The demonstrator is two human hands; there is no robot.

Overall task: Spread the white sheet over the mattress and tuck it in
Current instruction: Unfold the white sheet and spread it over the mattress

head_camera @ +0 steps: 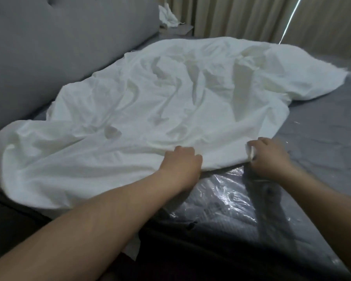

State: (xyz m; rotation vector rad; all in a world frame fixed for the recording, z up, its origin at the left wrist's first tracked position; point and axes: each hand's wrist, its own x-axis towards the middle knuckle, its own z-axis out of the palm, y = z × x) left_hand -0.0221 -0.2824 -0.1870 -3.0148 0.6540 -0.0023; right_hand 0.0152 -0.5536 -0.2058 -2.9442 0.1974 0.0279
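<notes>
A wrinkled white sheet (154, 102) lies bunched across the left and middle of a grey mattress (324, 138) wrapped in clear plastic. My left hand (180, 161) grips the sheet's near edge with curled fingers. To its right, my right hand (270, 157) pinches a fold of the same edge, white cloth showing between the fingers. Both hands sit close together near the front of the mattress. The sheet's left part hangs over the near-left side; the right half of the mattress is bare.
A grey padded headboard (55, 45) runs along the left. Beige curtains (261, 17) hang behind the bed. A small crumpled white cloth (167, 16) lies on a surface past the headboard. Shiny plastic film (227, 197) covers the mattress's near edge.
</notes>
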